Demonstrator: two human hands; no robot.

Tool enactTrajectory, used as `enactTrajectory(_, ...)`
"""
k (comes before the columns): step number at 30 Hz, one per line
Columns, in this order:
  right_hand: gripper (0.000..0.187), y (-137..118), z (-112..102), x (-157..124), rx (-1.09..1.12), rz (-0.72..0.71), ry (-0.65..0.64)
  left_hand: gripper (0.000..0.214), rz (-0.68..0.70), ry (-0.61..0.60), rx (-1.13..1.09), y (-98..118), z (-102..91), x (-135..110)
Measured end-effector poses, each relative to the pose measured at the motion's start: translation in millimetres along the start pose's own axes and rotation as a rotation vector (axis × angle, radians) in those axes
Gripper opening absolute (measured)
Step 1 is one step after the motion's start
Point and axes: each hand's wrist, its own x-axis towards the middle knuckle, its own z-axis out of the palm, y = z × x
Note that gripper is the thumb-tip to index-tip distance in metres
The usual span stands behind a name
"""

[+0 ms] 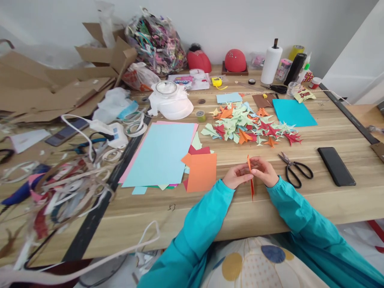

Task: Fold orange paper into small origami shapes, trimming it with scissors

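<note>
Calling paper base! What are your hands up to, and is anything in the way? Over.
Left hand, right hand: both gripping orange paper. Paper edge-on. Scissors nearby, apart from hands. Over.

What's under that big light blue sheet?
Under the light blue sheet, a pink sheet shows along the left edge and upper right corner; a green sliver and a magenta sliver peek out at the bottom. The rest is covered.

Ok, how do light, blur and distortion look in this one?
Head view: soft, even light with faint shadows, no strong glare; head view: left hand, right hand and held paper fairly clear; head view: ribbons and cardboard softer, stretched toward the left edge.
</note>
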Motion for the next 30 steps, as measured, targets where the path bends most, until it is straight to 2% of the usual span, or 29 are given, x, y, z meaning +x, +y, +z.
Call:
enactTrajectory(11,0.040,-11,-2,1,0.020,0.072,0.016,0.051,0.011,0.043,-0.033,-1,-3.3,0)
enactTrajectory(16,0.037,-19,-5,1,0.102,0.102,0.140,0.040,0.041,0.082,-0.135,3,-5.0,-3)
enactTrajectory(22,0.033,-11,-7,6,0.151,0.077,0.253,0.024,0.059,0.151,-0.282,5,-4.4,-3)
enactTrajectory(26,0.031,-6,-6,6,0.080,0.090,0.249,0.018,0.011,0.246,-0.248,-1,-5.4,0)
enactTrajectory(30,0.030,-5,-4,3,0.083,0.100,0.200,0.024,0.042,0.326,-0.216,-5,-8.3,3)
